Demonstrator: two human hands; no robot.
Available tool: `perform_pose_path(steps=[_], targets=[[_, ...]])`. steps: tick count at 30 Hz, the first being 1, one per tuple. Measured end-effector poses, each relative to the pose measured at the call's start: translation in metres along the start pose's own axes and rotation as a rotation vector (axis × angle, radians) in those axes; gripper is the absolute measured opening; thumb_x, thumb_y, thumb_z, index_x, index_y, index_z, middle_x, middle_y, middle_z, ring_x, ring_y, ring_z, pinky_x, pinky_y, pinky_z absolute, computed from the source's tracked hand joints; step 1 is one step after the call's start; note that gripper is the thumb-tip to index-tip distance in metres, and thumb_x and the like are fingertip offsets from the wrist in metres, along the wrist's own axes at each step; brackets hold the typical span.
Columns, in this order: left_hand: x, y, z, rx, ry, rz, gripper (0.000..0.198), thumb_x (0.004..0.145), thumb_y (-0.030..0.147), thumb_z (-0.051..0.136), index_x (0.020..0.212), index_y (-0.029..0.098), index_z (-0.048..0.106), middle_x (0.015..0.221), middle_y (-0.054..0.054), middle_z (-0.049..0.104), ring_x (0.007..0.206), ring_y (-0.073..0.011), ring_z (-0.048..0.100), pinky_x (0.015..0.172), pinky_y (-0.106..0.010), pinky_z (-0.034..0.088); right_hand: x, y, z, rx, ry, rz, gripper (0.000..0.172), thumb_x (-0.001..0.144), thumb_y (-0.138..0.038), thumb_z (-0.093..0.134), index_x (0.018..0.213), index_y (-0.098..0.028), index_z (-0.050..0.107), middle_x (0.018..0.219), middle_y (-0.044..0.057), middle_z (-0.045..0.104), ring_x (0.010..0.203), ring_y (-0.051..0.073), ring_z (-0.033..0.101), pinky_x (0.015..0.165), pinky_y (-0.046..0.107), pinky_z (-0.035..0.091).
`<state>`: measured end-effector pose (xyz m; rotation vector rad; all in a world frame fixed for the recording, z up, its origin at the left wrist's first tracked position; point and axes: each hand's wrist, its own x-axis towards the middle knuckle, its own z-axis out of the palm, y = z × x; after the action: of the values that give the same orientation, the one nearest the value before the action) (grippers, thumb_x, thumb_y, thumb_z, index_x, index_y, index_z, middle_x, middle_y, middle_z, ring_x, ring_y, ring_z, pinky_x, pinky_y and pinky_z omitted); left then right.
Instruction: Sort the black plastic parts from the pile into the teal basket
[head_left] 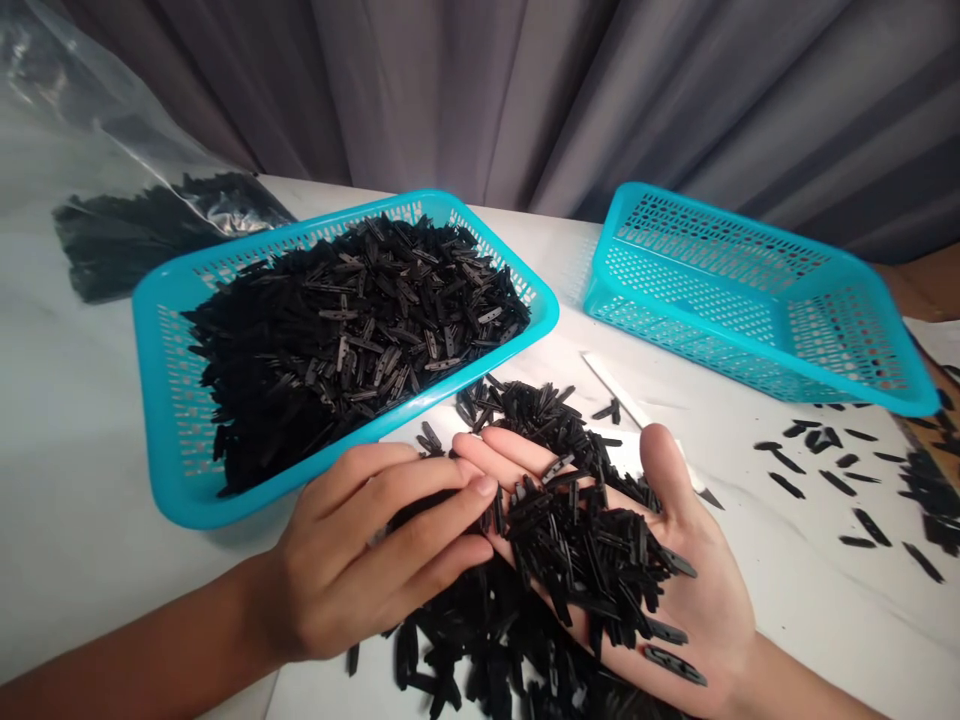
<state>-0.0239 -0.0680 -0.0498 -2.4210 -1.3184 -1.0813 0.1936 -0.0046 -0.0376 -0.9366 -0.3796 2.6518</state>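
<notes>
My right hand lies palm up with its fingers stretched out, carrying a heap of small black pieces. From the left, my left hand reaches over to the fingertips of my right hand, its fingers curved together at the edge of the heap. What sits under those curved fingers is mostly hidden; dark pieces show beneath them. More black pieces are piled on the table below and behind both hands.
A blue basket full of black pieces stands at left, beside a clear bag of them. An empty blue basket is at right. A white-handled knife lies behind my right hand. Loose pieces are scattered at right.
</notes>
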Motion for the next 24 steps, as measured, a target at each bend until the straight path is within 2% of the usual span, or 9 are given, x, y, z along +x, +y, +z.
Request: perform_pose_path(steps=[4, 7, 11, 14, 17, 20, 22, 23, 24], targets=[[0.000, 0.002, 0.000, -0.023, -0.005, -0.035, 0.019, 0.086, 0.024, 0.075, 0.100, 0.010, 0.073, 0.084, -0.005, 0.072, 0.079, -0.0143, 0.065, 0.070, -0.026, 0.056, -0.001, 0.002, -0.002, 0.051, -0.013, -0.011, 0.073, 0.090, -0.073, 0.030, 0.140, -0.029, 0.057, 0.142, 0.007, 0.060, 0.130, 0.026, 0.056, 0.107, 0.046, 0.044], [0.001, 0.004, 0.001, -0.094, -0.042, -0.044, 0.023, 0.087, 0.018, 0.073, 0.106, 0.006, 0.070, 0.088, -0.007, 0.071, 0.082, -0.0169, 0.065, 0.071, -0.029, 0.056, 0.000, 0.002, -0.001, 0.075, -0.068, 0.008, 0.073, 0.092, -0.071, 0.030, 0.142, -0.025, 0.055, 0.144, 0.009, 0.058, 0.131, 0.026, 0.055, 0.107, 0.045, 0.044], [0.008, 0.006, -0.007, -0.093, -0.162, 0.000, 0.023, 0.090, 0.014, 0.068, 0.111, 0.005, 0.066, 0.091, -0.008, 0.071, 0.085, -0.0202, 0.067, 0.075, -0.034, 0.057, 0.001, 0.002, -0.001, 0.104, -0.145, 0.021, 0.076, 0.093, -0.072, 0.030, 0.143, -0.020, 0.055, 0.147, 0.011, 0.054, 0.134, 0.026, 0.051, 0.111, 0.045, 0.040], [0.012, 0.006, -0.014, -0.009, -0.211, 0.104, 0.015, 0.095, 0.012, 0.056, 0.106, 0.006, 0.066, 0.087, -0.008, 0.071, 0.088, -0.0224, 0.068, 0.076, -0.035, 0.056, 0.002, 0.003, -0.002, 0.126, -0.149, 0.017, 0.079, 0.092, -0.074, 0.029, 0.140, -0.018, 0.057, 0.148, 0.012, 0.054, 0.137, 0.026, 0.048, 0.115, 0.043, 0.036], [0.014, -0.001, -0.022, -0.036, -0.224, 0.190, 0.019, 0.096, 0.008, 0.048, 0.105, 0.007, 0.065, 0.086, -0.007, 0.072, 0.086, -0.0204, 0.067, 0.080, -0.033, 0.056, 0.004, 0.003, -0.003, 0.131, -0.133, 0.015, 0.081, 0.092, -0.075, 0.028, 0.140, -0.016, 0.057, 0.148, 0.012, 0.054, 0.140, 0.026, 0.044, 0.118, 0.042, 0.030], [0.018, -0.018, -0.035, -0.070, -0.178, 0.060, 0.020, 0.099, 0.017, 0.049, 0.110, 0.020, 0.066, 0.096, 0.003, 0.074, 0.086, -0.0140, 0.067, 0.084, -0.029, 0.055, 0.005, 0.004, -0.003, 0.140, -0.130, -0.002, 0.084, 0.091, -0.076, 0.029, 0.139, -0.013, 0.057, 0.148, 0.013, 0.054, 0.143, 0.026, 0.041, 0.121, 0.041, 0.024], [0.023, -0.032, -0.046, 0.036, -0.109, -0.106, 0.023, 0.095, 0.022, 0.059, 0.115, 0.028, 0.067, 0.108, 0.006, 0.073, 0.096, -0.0165, 0.066, 0.087, -0.032, 0.052, 0.005, 0.004, -0.003, 0.149, -0.145, -0.014, 0.086, 0.091, -0.075, 0.029, 0.140, -0.011, 0.056, 0.149, 0.014, 0.053, 0.144, 0.026, 0.039, 0.122, 0.039, 0.020], [0.027, -0.037, -0.051, 0.188, -0.061, -0.261, 0.027, 0.091, 0.023, 0.065, 0.117, 0.030, 0.068, 0.113, 0.007, 0.072, 0.100, -0.0184, 0.065, 0.090, -0.034, 0.050, 0.005, 0.004, -0.003, 0.152, -0.156, -0.018, 0.086, 0.092, -0.075, 0.029, 0.141, -0.009, 0.056, 0.150, 0.014, 0.051, 0.145, 0.026, 0.038, 0.123, 0.038, 0.019], [0.030, -0.041, -0.055, 0.290, -0.078, -0.373, 0.031, 0.090, 0.025, 0.067, 0.121, 0.028, 0.068, 0.115, 0.004, 0.071, 0.103, -0.0218, 0.064, 0.093, -0.036, 0.049, 0.005, 0.004, -0.003, 0.155, -0.171, -0.021, 0.087, 0.092, -0.075, 0.028, 0.141, -0.009, 0.055, 0.151, 0.014, 0.050, 0.146, 0.026, 0.036, 0.123, 0.038, 0.018]])
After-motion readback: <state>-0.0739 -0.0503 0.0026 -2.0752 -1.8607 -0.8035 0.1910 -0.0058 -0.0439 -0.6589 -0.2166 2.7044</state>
